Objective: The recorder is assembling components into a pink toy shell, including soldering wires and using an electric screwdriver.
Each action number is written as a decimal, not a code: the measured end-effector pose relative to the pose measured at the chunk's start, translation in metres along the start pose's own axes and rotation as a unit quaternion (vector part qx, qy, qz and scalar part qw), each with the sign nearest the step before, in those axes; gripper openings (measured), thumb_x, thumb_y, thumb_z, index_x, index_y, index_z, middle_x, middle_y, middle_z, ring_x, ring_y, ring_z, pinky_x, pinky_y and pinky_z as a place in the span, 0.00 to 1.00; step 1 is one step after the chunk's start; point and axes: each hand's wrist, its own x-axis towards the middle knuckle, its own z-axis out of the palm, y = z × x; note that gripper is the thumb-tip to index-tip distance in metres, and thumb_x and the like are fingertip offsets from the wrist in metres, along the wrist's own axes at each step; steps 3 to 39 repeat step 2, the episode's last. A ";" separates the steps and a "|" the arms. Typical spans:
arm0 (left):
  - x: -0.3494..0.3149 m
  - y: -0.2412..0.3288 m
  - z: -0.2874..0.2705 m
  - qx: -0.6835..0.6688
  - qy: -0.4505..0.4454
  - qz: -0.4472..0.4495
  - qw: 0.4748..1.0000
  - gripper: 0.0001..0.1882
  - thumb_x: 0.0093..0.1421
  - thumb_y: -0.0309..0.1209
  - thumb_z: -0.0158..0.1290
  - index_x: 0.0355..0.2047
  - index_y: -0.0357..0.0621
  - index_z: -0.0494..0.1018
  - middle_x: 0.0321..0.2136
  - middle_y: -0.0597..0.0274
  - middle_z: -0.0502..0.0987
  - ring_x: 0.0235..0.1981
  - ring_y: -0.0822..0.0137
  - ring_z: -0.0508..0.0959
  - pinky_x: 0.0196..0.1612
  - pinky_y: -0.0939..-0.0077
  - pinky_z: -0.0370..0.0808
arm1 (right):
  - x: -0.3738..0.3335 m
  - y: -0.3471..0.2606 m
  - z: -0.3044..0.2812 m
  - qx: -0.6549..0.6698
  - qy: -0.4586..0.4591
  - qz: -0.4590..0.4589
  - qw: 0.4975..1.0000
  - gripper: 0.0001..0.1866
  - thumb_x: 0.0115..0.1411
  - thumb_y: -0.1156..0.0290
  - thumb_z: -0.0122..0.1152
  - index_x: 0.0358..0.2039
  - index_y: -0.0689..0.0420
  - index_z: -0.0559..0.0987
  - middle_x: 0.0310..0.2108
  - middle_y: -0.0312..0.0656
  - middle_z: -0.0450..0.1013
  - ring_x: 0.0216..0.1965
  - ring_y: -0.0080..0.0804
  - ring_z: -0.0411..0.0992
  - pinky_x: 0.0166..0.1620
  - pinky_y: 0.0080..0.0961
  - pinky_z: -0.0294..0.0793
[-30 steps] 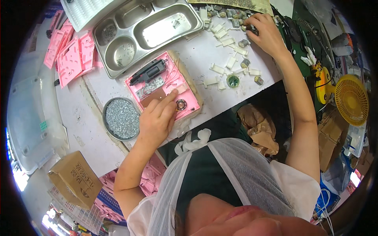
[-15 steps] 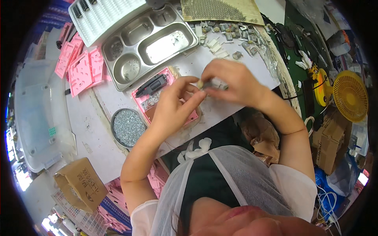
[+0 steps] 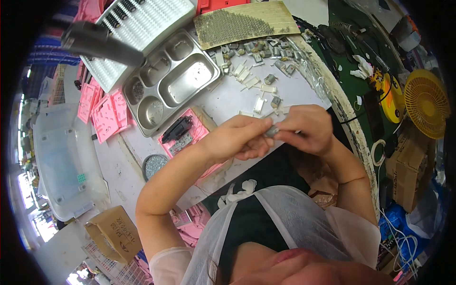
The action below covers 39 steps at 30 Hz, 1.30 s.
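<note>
A small grey metal part (image 3: 272,131), perhaps a little motor, is pinched between my two hands above the table's near edge. My left hand (image 3: 244,138) closes thumb and fingers on its left side. From the right, my right hand (image 3: 308,129) grips the same part with curled fingers, which hide some of it. Just beyond my hands lie several loose pale plastic pieces and a small metal block (image 3: 275,101). Left of them, partly under my left forearm, is a pink plastic housing (image 3: 198,118) with a black module (image 3: 177,129) and wires in it.
A compartmented steel tray (image 3: 164,105), a white rack (image 3: 156,28) and a board of small metal parts (image 3: 247,23) stand at the back. A bowl of screws (image 3: 155,166) is beside my left forearm. A dark cylindrical tool (image 3: 102,45) overhangs the tray. A yellow fan (image 3: 425,107) stands right.
Both hands have moved right and nearer to me, still holding a small part between them. The view has shifted, and the dark tool now shows more fully at upper left.
</note>
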 end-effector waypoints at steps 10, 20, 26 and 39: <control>0.020 0.028 -0.003 0.161 -0.017 0.001 0.987 0.27 0.70 0.52 0.49 0.44 0.35 0.77 0.27 0.55 0.82 0.17 0.76 0.71 0.19 0.82 0.67 | -0.018 0.002 -0.003 0.287 0.091 0.269 0.915 0.07 0.63 0.68 0.67 0.37 0.58 0.83 0.31 0.33 0.81 0.27 0.33 0.78 0.31 0.27 0.79; 0.020 0.028 -0.003 0.161 -0.017 0.001 0.987 0.27 0.70 0.52 0.49 0.44 0.35 0.77 0.27 0.55 0.82 0.17 0.76 0.71 0.19 0.82 0.67 | -0.018 0.002 -0.003 0.287 0.091 0.269 0.915 0.07 0.63 0.68 0.67 0.37 0.58 0.83 0.31 0.33 0.81 0.27 0.33 0.78 0.31 0.27 0.79; 0.020 0.028 -0.003 0.161 -0.017 0.001 0.987 0.27 0.70 0.52 0.49 0.44 0.35 0.77 0.27 0.55 0.82 0.17 0.76 0.71 0.19 0.82 0.67 | -0.018 0.002 -0.003 0.287 0.091 0.269 0.915 0.07 0.63 0.68 0.67 0.37 0.58 0.83 0.31 0.33 0.81 0.27 0.33 0.78 0.31 0.27 0.79; 0.020 0.028 -0.003 0.161 -0.017 0.001 0.987 0.27 0.70 0.52 0.49 0.44 0.35 0.77 0.27 0.55 0.82 0.17 0.76 0.71 0.19 0.82 0.67 | -0.018 0.002 -0.003 0.287 0.091 0.269 0.915 0.07 0.63 0.68 0.67 0.37 0.58 0.83 0.31 0.33 0.81 0.27 0.33 0.78 0.31 0.27 0.79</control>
